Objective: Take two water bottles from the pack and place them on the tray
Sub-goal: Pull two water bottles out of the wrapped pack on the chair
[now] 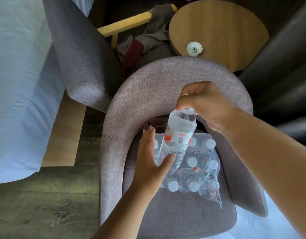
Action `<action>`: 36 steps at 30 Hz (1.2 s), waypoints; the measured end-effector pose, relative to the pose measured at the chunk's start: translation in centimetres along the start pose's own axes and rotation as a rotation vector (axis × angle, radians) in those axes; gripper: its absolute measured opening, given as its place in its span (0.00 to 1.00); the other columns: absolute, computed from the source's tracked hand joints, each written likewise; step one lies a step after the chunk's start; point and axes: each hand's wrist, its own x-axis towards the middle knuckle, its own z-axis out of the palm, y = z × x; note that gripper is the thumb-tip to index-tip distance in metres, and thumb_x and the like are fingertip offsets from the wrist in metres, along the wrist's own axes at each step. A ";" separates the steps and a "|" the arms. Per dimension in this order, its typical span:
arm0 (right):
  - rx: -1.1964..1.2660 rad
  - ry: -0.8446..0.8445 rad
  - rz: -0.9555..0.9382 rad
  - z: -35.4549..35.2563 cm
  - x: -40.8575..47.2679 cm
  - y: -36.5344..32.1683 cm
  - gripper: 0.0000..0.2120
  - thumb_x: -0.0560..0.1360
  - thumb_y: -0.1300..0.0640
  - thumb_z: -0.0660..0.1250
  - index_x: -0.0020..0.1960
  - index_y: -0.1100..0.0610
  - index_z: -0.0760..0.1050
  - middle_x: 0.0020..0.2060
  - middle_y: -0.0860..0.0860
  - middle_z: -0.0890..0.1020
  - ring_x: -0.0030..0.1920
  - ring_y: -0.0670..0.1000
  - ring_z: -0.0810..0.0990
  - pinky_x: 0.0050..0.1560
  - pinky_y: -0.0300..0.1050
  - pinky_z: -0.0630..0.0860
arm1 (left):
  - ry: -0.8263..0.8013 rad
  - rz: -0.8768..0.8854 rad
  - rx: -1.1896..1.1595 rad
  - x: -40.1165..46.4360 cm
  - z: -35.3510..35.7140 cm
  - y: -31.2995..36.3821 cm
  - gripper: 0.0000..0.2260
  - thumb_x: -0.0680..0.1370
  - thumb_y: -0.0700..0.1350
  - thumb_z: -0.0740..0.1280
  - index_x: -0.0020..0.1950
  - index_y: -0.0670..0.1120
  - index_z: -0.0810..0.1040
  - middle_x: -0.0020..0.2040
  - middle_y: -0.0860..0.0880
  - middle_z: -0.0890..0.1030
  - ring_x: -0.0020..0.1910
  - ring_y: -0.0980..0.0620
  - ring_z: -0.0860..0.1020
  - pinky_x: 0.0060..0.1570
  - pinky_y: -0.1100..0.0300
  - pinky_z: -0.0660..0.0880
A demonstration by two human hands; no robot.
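Note:
A shrink-wrapped pack of water bottles [197, 169] with white caps lies on the seat of a grey fabric armchair [148, 94]. My right hand [207, 104] is shut on the top of one clear water bottle [179, 131] with a red and white label, holding it tilted above the pack. My left hand [150, 163] is open, fingers spread, with its thumb touching the bottle's lower end and its palm at the pack's left edge. No tray is in view.
A round wooden side table [235, 28] with a small white ashtray [194, 48] stands behind the chair. A second grey chair [79, 57] is at the upper left, beside a bed with pale sheets [16, 83]. Clothes [148, 40] lie behind.

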 end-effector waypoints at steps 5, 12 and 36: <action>0.061 -0.116 -0.018 0.3 -1.5 -3.3 0.16 0.60 0.66 0.70 0.39 0.77 0.71 0.33 0.60 0.71 0.36 0.56 0.68 0.36 0.48 0.66 | -0.141 -0.134 -0.219 -0.6 -1.4 4.5 0.32 0.65 0.51 0.81 0.65 0.65 0.72 0.58 0.65 0.82 0.58 0.66 0.81 0.56 0.63 0.78; -0.005 0.009 0.039 1.9 -2.1 -1.1 0.12 0.66 0.62 0.74 0.38 0.71 0.76 0.31 0.58 0.73 0.33 0.52 0.71 0.37 0.48 0.68 | -0.216 -0.253 -0.314 -0.7 -1.4 2.9 0.26 0.70 0.45 0.82 0.61 0.62 0.75 0.53 0.62 0.86 0.53 0.63 0.85 0.52 0.65 0.80; -1.285 -0.278 0.245 6.2 -6.7 13.2 0.34 0.77 0.66 0.71 0.79 0.56 0.62 0.70 0.57 0.75 0.73 0.57 0.70 0.62 0.51 0.80 | -0.227 -0.321 -0.408 -1.8 -0.8 1.3 0.24 0.69 0.46 0.78 0.64 0.59 0.77 0.56 0.56 0.88 0.56 0.58 0.86 0.48 0.66 0.81</action>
